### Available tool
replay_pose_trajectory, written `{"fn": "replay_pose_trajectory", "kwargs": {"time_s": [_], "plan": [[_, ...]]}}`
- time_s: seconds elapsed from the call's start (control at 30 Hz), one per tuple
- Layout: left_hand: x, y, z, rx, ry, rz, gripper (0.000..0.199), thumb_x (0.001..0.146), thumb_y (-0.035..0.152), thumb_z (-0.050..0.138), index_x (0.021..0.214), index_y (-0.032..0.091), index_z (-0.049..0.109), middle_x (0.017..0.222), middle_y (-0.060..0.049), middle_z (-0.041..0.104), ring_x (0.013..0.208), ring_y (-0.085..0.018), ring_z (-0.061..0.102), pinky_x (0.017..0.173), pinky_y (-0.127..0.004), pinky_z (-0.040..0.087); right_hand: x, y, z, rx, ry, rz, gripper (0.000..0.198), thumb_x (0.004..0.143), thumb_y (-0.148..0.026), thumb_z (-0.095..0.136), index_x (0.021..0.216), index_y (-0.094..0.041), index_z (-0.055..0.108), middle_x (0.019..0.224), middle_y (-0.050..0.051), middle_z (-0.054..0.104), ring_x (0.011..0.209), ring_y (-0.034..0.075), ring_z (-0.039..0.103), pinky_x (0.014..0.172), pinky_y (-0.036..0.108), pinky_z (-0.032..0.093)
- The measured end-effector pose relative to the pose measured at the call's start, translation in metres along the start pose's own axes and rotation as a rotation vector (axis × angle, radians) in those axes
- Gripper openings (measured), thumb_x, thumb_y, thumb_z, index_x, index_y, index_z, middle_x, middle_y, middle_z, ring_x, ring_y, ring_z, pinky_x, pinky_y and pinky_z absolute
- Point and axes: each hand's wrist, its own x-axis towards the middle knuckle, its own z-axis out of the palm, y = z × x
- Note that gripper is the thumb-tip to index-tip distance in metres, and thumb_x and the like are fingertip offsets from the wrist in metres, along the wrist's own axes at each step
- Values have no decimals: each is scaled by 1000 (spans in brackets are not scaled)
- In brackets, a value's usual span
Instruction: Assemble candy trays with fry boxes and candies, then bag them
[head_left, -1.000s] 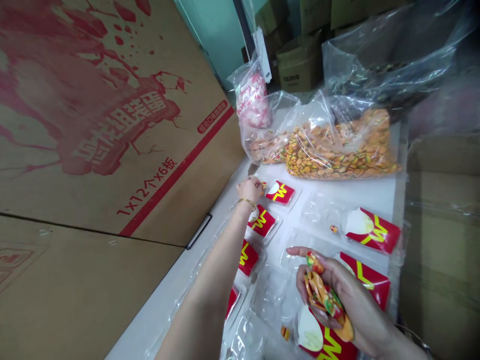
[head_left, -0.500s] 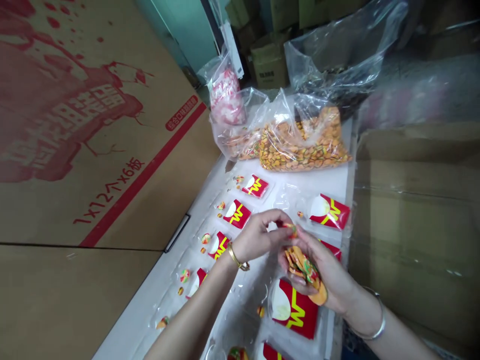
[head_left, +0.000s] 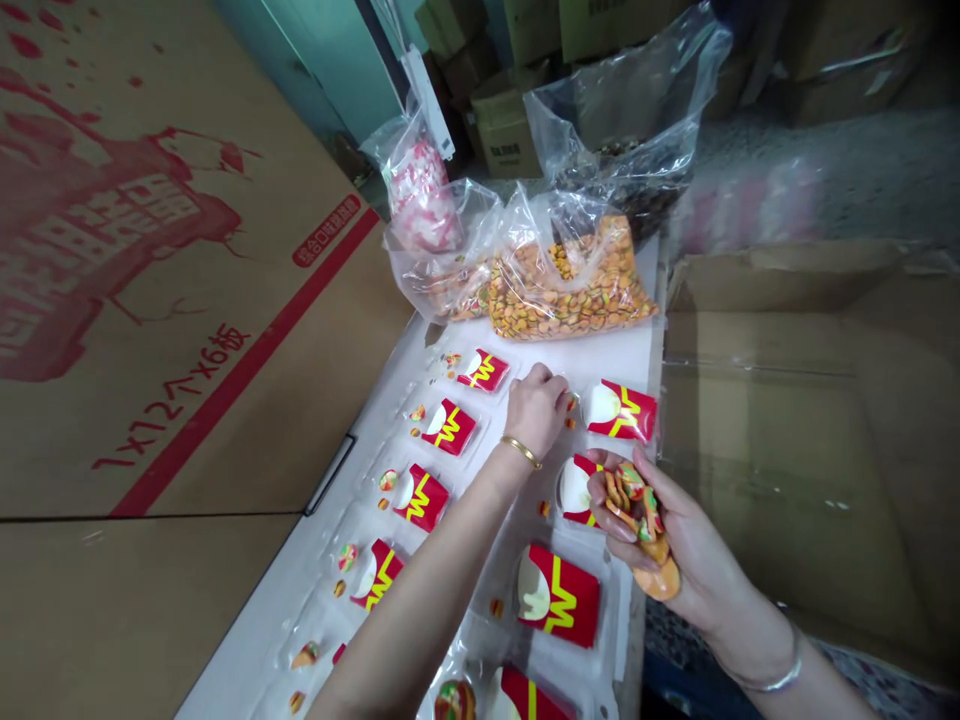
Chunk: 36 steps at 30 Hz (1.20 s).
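My left hand (head_left: pixel 538 408), with a gold bracelet on its wrist, reaches down over the clear plastic tray (head_left: pixel 501 455). Its fingers are pinched at a small food-shaped piece (head_left: pixel 572 402), mostly hidden by the fingertips. Just below lies a tiny burger-shaped piece (head_left: pixel 570 424), left of a red fries-style packet (head_left: pixel 621 408) with a yellow zigzag. To the right, my right hand (head_left: pixel 694 545) is curled palm up around a handful of flat orange and green food-shaped pieces (head_left: pixel 634 505). Another fries-style packet (head_left: pixel 576 488) sits partly behind its fingers.
Clear bags of orange pieces (head_left: pixel 574 300) and pink-and-white pieces (head_left: pixel 421 200) stand at the table's far end. A large printed carton (head_left: pixel 225 400) walls off the left. An open cardboard box (head_left: pixel 765 420) is at the right. Several more packets (head_left: pixel 450 427) line the trays.
My left hand has left my right hand and moved forward to the tray beside the upper right packet. My right hand still holds its handful, now slightly lower in view. The camera view has shifted.
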Motion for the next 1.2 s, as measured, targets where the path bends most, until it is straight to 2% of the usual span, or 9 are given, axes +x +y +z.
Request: {"fn": "replay_pose_trajectory", "kwargs": {"time_s": [0.1, 0.17, 0.3, 0.5, 0.67, 0.87, 1.03, 1.1, 1.2], "plan": [[-13, 12, -15, 38, -12, 63, 22, 88, 27, 48, 105, 21, 62, 106, -8, 56, 102, -22, 53, 87, -37, 38, -3, -1, 3, -13, -4, 14, 33, 89, -47, 48, 102, -20, 60, 72, 1, 55, 45, 5, 37, 33, 14, 19], [-28, 22, -32, -157, -46, 105, 28, 89, 29, 48, 115, 22, 58, 110, -9, 56, 105, -21, 52, 90, -36, 39, -5, 1, 4, -32, -8, 41, 35, 88, -50, 48, 99, -19, 61, 71, 2, 56, 45, 5, 37, 32, 14, 18], [-71, 43, -65, -580, -300, 202, 29, 83, 32, 59, 110, 22, 60, 107, -7, 59, 97, -18, 57, 85, -29, 45, -11, 12, 2, -56, -10, 168, 41, 86, -54, 50, 76, -16, 58, 56, 0, 51, 40, 5, 35, 32, 15, 18], [-131, 59, -76, -537, -289, -61, 13, 84, 31, 56, 81, 18, 58, 80, -2, 61, 73, -13, 56, 70, -25, 45, -29, 45, 2, -98, 43, 316, 41, 83, -56, 52, 73, -16, 54, 50, -2, 49, 37, 5, 36, 31, 14, 17], [-164, 67, -72, -382, -167, -179, 11, 87, 27, 50, 82, 20, 56, 78, -1, 61, 74, -14, 55, 75, -28, 42, -43, 64, 0, -179, 132, 248, 35, 78, -49, 64, 76, -16, 54, 55, -3, 50, 41, 4, 39, 32, 13, 20], [-165, 71, -65, -576, -56, -178, 11, 84, 27, 54, 77, 19, 54, 86, -4, 61, 79, -14, 55, 75, -27, 44, -45, 60, 4, -335, 213, 3, 34, 74, -49, 68, 83, -20, 53, 58, -7, 46, 39, 3, 35, 31, 13, 21], [-149, 49, -49, -817, 132, -420, 20, 82, 33, 56, 75, 18, 46, 72, 0, 56, 66, -11, 53, 63, -24, 43, -44, 50, 5, -383, 229, -113, 34, 76, -50, 66, 81, -20, 50, 58, -6, 49, 40, 4, 37, 32, 14, 22], [-140, 35, -44, -717, 205, -442, 18, 81, 33, 57, 78, 19, 46, 72, 1, 55, 66, -10, 52, 64, -23, 42, -45, 49, 1, -387, 242, -121, 34, 78, -52, 63, 80, -20, 50, 59, -4, 50, 40, 5, 38, 33, 15, 23], [-127, 21, -37, -410, 146, -354, 9, 81, 27, 56, 80, 19, 50, 74, 1, 56, 69, -11, 52, 69, -26, 41, -47, 49, -4, -403, 235, -113, 34, 81, -52, 59, 84, -19, 54, 60, -3, 52, 40, 5, 38, 33, 16, 24]]}}
